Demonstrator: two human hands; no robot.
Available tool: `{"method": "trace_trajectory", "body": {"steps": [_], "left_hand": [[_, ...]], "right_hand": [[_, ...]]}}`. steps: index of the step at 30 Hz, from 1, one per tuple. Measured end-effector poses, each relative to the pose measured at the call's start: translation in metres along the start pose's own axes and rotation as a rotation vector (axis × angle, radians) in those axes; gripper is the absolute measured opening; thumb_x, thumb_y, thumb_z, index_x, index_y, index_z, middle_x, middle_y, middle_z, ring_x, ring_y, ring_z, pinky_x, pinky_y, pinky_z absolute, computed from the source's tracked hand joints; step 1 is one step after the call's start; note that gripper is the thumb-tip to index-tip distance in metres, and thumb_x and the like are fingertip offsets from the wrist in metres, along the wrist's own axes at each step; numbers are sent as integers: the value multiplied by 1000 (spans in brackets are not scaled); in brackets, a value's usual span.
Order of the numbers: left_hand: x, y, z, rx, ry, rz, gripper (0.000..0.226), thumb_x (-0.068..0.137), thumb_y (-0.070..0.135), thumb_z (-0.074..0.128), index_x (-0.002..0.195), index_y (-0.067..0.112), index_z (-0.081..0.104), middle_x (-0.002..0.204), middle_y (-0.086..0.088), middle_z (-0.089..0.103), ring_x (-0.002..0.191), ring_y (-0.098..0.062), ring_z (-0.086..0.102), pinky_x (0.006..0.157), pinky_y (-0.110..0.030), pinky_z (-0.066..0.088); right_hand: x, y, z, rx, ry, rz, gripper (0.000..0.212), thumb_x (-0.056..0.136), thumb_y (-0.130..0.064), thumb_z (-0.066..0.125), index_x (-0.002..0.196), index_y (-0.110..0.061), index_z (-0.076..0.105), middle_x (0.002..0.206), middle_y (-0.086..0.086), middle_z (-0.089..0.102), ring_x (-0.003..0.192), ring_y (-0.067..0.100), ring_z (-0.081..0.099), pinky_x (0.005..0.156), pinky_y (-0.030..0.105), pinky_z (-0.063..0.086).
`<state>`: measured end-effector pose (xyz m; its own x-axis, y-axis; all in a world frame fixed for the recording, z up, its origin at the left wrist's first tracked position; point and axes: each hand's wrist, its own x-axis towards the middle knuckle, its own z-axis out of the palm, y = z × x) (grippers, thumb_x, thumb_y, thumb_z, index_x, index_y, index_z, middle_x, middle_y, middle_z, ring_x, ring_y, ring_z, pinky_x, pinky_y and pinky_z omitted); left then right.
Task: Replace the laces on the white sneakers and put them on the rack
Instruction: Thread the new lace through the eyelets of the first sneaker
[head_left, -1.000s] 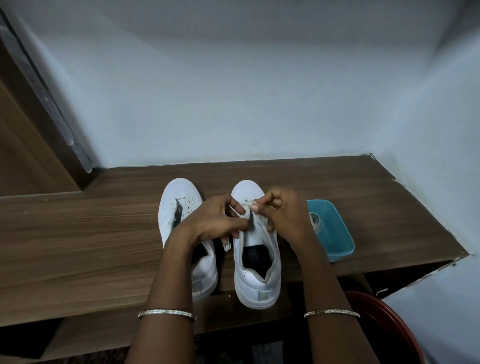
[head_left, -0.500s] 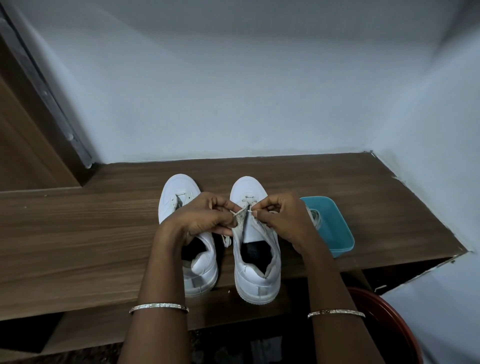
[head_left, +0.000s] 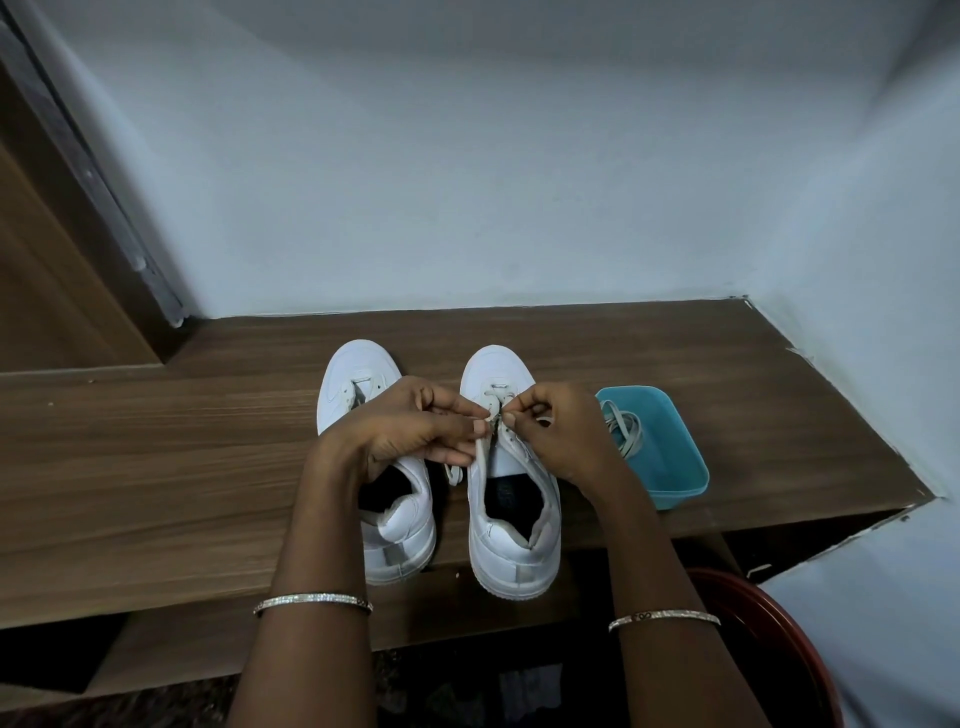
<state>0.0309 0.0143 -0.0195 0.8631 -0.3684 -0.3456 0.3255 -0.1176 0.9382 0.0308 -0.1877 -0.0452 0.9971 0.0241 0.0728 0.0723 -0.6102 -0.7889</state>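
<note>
Nearest the camera, a silver bangle (head_left: 311, 603) circles the left wrist and another bangle (head_left: 665, 618) circles the right wrist. A dark red basin (head_left: 779, 623) sits low down, nearer than the right sneaker (head_left: 511, 540) and to its right. That white sneaker stands upright on the wooden table (head_left: 156, 467), heel at the front edge and toe pointing at the wall.

The left sneaker (head_left: 400, 540) stands just beside it on its left, parallel and not touching. Both hands meet over the right sneaker's eyelets. The left hand (head_left: 410, 431) has its fingers curled and pinches a pale lace (head_left: 480, 457) between thumb and forefinger. The right hand (head_left: 556, 436), also curled, pinches the same lace close to the left hand's fingertips. A loose length of the lace hangs down the sneaker's left side, towards the gap between the two sneakers.

To the right of the right sneaker, near but apart from it, a small blue tub (head_left: 670, 467) rests on the table. A coil of spare laces (head_left: 623, 431) lies inside it.

Beyond the sneaker's toe a pale blue wall (head_left: 467, 182) rises from the table's back edge. A brown wooden panel (head_left: 41, 260) stands far off to the left.
</note>
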Motion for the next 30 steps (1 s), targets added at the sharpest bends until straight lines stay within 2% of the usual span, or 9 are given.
{"method": "trace_trajectory", "body": {"steps": [3,9,11,15,19,22,24,26,30], "left_hand": [[1,0,0,7,-11,0,26,84,0,74,109,-1,73,100,-26,73,89,-28,73,78,-32,63],[3,-3,-1,-5,-10,17,25,92,12,68,111,-3,73,98,-24,74,84,-24,74,77,-32,63],[6,-4,1,48,29,57,21,92,9,69,110,-2,73,97,-27,73,82,-24,73,76,-33,63],[14,-4,10,262,161,176,11,86,4,77,96,1,77,81,-23,74,66,-23,72,67,-32,63],[17,-3,11,442,220,253,4,88,8,75,85,6,77,66,-10,73,54,-22,67,54,-30,58],[17,-4,11,531,210,268,11,93,12,70,83,9,73,65,-7,73,59,-29,69,50,-30,56],[16,-3,11,512,226,250,13,97,13,64,86,7,68,67,-8,72,60,-21,68,48,-26,52],[15,-3,6,452,246,241,14,100,14,59,90,6,63,71,-6,72,62,-14,67,49,-26,51],[14,-6,-5,171,294,286,15,105,19,50,93,11,56,98,-9,76,84,-28,68,75,-42,55]], "right_hand": [[0,-3,1,12,9,23,6,88,-9,73,85,-14,76,81,-8,72,73,0,62,65,6,45],[-2,-6,8,66,57,96,4,87,-7,73,89,-8,77,73,-8,68,66,-1,61,59,3,43],[-2,-5,7,130,68,90,5,84,-9,78,88,-11,78,77,-4,73,73,7,68,67,10,51],[-2,0,4,255,62,118,12,78,-10,84,84,-18,78,77,0,76,79,17,74,81,35,61],[-1,2,-1,348,0,134,17,80,-6,82,94,-14,76,80,3,78,82,18,75,87,40,60],[-2,1,-1,387,-23,125,18,81,-5,81,96,-12,75,82,4,78,84,18,75,90,42,59],[-2,1,0,391,-28,122,20,81,-6,82,98,-14,75,83,2,79,85,16,75,90,40,59],[-1,0,-1,378,-34,100,22,81,-7,82,100,-15,75,85,2,79,86,15,75,89,36,59],[-2,-3,-4,342,-70,55,26,81,-6,81,103,-19,76,93,0,77,80,10,69,82,30,59]]}}
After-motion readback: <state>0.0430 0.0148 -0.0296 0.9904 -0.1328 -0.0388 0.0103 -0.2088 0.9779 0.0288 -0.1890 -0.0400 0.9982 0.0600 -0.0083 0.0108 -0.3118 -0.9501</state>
